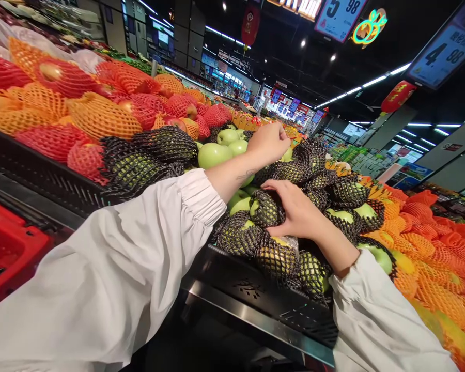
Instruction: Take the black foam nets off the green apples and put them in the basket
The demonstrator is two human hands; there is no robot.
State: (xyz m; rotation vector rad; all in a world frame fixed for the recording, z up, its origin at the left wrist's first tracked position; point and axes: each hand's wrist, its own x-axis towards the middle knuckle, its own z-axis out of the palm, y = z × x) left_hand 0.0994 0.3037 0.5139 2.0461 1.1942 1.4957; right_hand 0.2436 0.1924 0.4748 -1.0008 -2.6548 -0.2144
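Note:
Green apples, many in black foam nets, fill the display in front of me. My right hand (294, 209) is wrapped around a green apple in a black net (267, 208), thumb below it and fingers above. Farther back, my left hand (269, 141) is raised over the pile with its fingers curled together; whatever is in them, if anything, is hidden. Bare green apples (214, 155) lie beside my left wrist. Just below my right hand sits a netted yellowish fruit (278, 257) with a bit of clear plastic on it.
Red and orange netted apples (104, 114) are heaped at the left. More orange-netted fruit (430, 258) lies to the right. A black tray edge (248, 281) with a metal rail runs along the front. At far left stands a red basket (19, 243). Price signs (444, 49) hang overhead.

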